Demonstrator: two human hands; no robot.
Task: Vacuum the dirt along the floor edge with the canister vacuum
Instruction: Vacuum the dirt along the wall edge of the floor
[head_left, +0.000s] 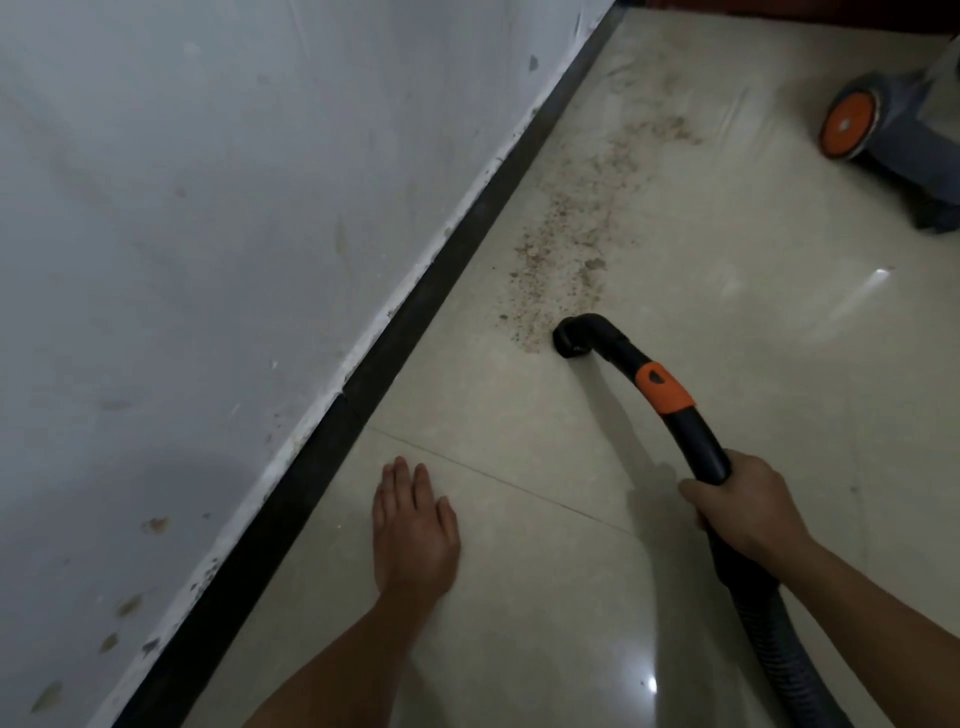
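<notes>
A band of brown dirt runs along the tiled floor beside the dark baseboard. My right hand grips the black curved vacuum handle, which has an orange collar. Its open nozzle end rests on the floor at the near tip of the dirt. A ribbed black hose trails back past my right forearm. My left hand lies flat on the tile with fingers together, holding nothing. The canister vacuum, grey with an orange wheel, stands at the upper right.
A scuffed white wall fills the left side. Glossy beige floor tiles stretch between the dirt and the canister. A dark red edge crosses the top right.
</notes>
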